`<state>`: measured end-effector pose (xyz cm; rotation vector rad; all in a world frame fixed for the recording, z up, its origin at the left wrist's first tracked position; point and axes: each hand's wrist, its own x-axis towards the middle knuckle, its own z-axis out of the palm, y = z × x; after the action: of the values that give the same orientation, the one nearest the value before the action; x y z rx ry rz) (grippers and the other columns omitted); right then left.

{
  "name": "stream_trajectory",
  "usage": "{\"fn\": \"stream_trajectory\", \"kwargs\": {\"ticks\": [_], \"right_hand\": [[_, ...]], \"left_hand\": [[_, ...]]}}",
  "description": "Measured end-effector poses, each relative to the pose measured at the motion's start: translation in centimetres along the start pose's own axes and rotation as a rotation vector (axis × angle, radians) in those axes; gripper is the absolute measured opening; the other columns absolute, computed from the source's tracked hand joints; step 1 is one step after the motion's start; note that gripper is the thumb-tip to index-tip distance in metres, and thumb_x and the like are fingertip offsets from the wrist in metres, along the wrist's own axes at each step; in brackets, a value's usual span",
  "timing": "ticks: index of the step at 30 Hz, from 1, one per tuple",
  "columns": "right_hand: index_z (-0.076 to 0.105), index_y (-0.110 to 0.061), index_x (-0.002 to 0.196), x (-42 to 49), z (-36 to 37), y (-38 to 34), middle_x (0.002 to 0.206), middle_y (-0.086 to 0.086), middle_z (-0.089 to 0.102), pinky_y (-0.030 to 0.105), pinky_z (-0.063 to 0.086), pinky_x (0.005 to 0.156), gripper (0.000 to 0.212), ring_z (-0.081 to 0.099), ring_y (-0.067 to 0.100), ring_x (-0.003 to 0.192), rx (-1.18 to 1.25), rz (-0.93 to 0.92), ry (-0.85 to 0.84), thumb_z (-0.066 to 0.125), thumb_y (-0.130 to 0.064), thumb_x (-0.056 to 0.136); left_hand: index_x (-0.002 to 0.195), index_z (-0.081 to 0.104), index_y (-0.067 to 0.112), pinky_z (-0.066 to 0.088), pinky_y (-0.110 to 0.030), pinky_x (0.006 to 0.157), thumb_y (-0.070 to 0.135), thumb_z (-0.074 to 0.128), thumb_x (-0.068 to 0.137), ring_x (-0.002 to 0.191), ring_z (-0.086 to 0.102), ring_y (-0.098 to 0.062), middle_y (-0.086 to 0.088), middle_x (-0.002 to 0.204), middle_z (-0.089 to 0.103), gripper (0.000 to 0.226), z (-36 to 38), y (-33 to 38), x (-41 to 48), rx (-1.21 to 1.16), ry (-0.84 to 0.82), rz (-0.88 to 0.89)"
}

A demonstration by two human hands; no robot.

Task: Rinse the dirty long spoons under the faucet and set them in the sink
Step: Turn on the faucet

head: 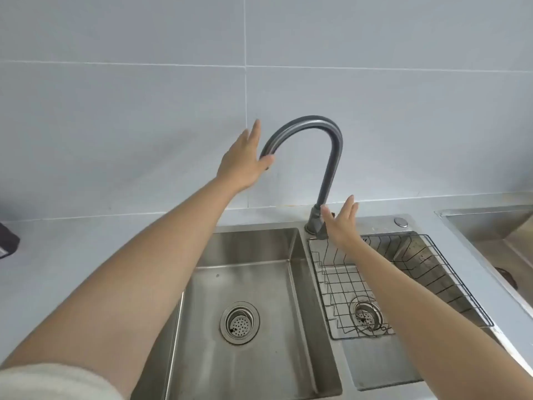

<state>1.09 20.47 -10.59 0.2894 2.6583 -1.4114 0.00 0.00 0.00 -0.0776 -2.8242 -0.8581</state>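
The spout end of the dark grey arched metal faucet (334, 145) is being touched by the outstretched left hand (240, 161). The right hand (343, 223) is being held flat just beside the faucet's base.

On my feed the left arm (129, 269) wears a cream, soft-looking sleeve (54, 382) bunched at the bottom edge. The right arm (432, 313), left hand (240, 160) and right hand (344, 223) are bare.

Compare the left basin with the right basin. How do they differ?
The left basin is wider than the right basin. The left basin shows only its drain; the right basin holds a wire rack above its own drain. Both basins are steel, and each drain has a perforated strainer.
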Motion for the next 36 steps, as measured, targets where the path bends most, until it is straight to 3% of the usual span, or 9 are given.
{"fn": "stream_trajectory", "kwargs": {"ticks": [5,10,13,15,17,23,28,32,36], "right_hand": [[-0.006,-0.011,0.149,3.3,-1.3,0.3,0.157,0.012,0.009,0.043,0.02,0.114,0.076,0.017,0.033,0.143,0.37,0.345,-0.031,0.033,-0.047,0.096],[0.024,-0.006,0.146,4.4,-1.8,0.0,0.153,0.008,0.027,0.03,0.045,0.093,0.059,0.044,0.033,0.13,0.801,0.5,-0.214,0.031,-0.041,0.099],[0.044,-0.02,0.132,5.7,-1.1,0.6,0.1,-0.008,0.058,0.025,0.036,0.06,0.042,0.051,0.022,0.067,0.867,0.554,-0.258,0.033,-0.042,0.098],[0.054,-0.018,0.083,6.2,-0.5,0.7,0.068,0.0,0.042,0.026,0.034,0.057,0.028,0.039,0.017,0.056,0.81,0.58,-0.236,0.039,-0.039,0.094],[0.045,-0.015,0.063,7.3,0.1,1.2,0.064,0.0,0.038,0.026,0.036,0.056,0.031,0.037,0.016,0.053,0.746,0.572,-0.195,0.043,-0.029,0.092],[0.047,-0.008,0.087,8.2,1.2,1.3,0.069,0.006,0.039,0.029,0.042,0.07,0.015,0.04,0.019,0.06,0.687,0.574,-0.134,0.038,-0.015,0.097],[0.041,-0.006,0.102,8.5,1.3,1.6,0.086,0.012,0.045,0.046,0.044,0.097,0.01,0.046,0.03,0.093,0.639,0.568,-0.135,0.036,-0.013,0.097],[0.048,-0.006,0.09,8.8,1.4,2.4,0.074,0.007,0.045,0.026,0.048,0.055,0.012,0.048,0.02,0.064,0.669,0.563,-0.146,0.041,-0.013,0.095],[0.042,-0.009,0.074,9.1,1.8,3.1,0.071,0.007,0.041,0.024,0.042,0.046,0.024,0.044,0.017,0.057,0.639,0.514,-0.147,0.035,-0.01,0.096]], "left_hand": [[0.146,0.015,0.026,0.04,-0.039,0.104,0.018,0.053,0.092,0.117,0.051,-0.036,-0.017,0.136,0.044,0.067,0.3,2.8,1.9,-0.046,-0.047,0.003],[0.139,0.036,0.031,0.049,-0.041,0.096,0.012,0.05,0.093,0.104,0.059,-0.035,-0.011,0.124,0.06,0.053,1.2,3.0,2.8,-0.06,0.074,-0.045],[0.137,0.041,0.03,0.045,-0.032,0.096,0.011,0.051,0.092,0.108,0.059,-0.031,-0.009,0.125,0.062,0.049,1.1,2.8,3.1,-0.031,0.099,-0.043],[0.136,0.042,0.03,0.043,-0.028,0.095,0.011,0.053,0.091,0.107,0.06,-0.029,-0.01,0.123,0.063,0.05,1.0,2.6,3.4,-0.025,0.096,-0.045],[0.136,0.042,0.03,0.044,-0.025,0.091,0.011,0.053,0.091,0.102,0.062,-0.03,-0.01,0.12,0.065,0.05,0.9,2.5,3.5,-0.04,0.09,-0.052],[0.136,0.042,0.032,0.046,-0.028,0.092,0.012,0.053,0.091,0.099,0.063,-0.03,-0.01,0.116,0.066,0.05,1.0,2.5,3.4,-0.03,0.095,-0.044],[0.136,0.041,0.031,0.043,-0.028,0.095,0.012,0.053,0.091,0.105,0.06,-0.029,-0.009,0.118,0.066,0.05,0.9,2.4,3.4,-0.024,0.083,-0.037],[0.136,0.041,0.031,0.042,-0.027,0.096,0.012,0.053,0.091,0.106,0.06,-0.028,-0.008,0.119,0.066,0.05,0.9,2.4,3.3,-0.029,0.084,-0.033],[0.137,0.041,0.031,0.042,-0.026,0.095,0.012,0.052,0.092,0.106,0.059,-0.027,-0.008,0.118,0.066,0.05,0.9,2.4,3.4,-0.028,0.084,-0.031]]}}
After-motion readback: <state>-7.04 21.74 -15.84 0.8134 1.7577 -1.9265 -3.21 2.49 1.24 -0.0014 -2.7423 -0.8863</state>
